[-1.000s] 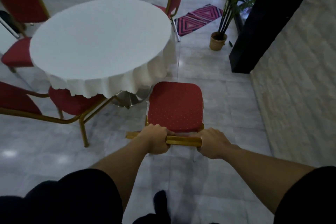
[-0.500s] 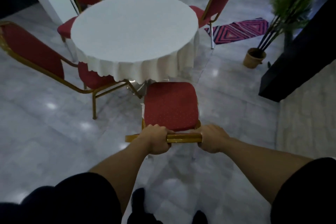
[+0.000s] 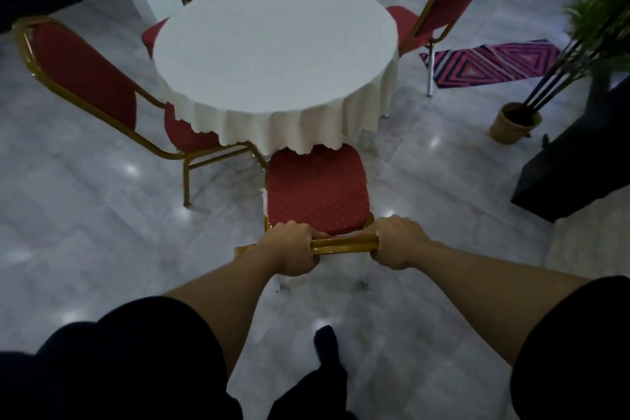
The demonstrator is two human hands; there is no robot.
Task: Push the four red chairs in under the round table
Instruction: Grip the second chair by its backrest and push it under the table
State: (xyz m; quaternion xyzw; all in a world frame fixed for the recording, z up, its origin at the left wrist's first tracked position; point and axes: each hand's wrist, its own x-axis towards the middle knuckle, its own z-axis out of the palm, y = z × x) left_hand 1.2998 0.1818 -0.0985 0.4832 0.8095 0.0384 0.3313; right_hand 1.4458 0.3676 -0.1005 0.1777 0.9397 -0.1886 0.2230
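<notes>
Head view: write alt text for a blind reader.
Both hands, left and right, grip the gold top rail of a red chair whose seat front just meets the white-clothed round table. Three more red chairs surround the table.

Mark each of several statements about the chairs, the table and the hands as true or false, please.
1. Both hands grip the gold top bar of the near chair. True: the left hand and the right hand close on it.
2. The near chair's seat is fully under the round table. False: only its front edge reaches the cloth's hem.
3. The table top is bare wood. False: a white tablecloth covers it.
4. A potted plant stands on the floor to the right. True.
5. The striped rug lies under the table. False: it lies apart, to the right.
</notes>
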